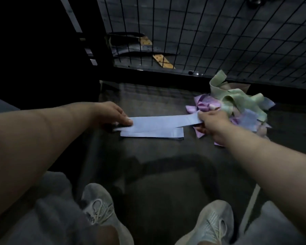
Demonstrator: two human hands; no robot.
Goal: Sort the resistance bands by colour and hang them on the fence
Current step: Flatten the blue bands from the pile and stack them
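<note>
Blue resistance band [159, 121], pinched at each end by left hand [111, 114] and right hand [212, 122], over dark floor [166, 167] (dim room); wire fence [219, 32] beyond.

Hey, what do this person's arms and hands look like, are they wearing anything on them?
The left arm and right arm are bare, with no sleeves in view. The left hand and right hand have no gloves, and no watch, ring or bracelet is visible, though the light is dim.
</note>
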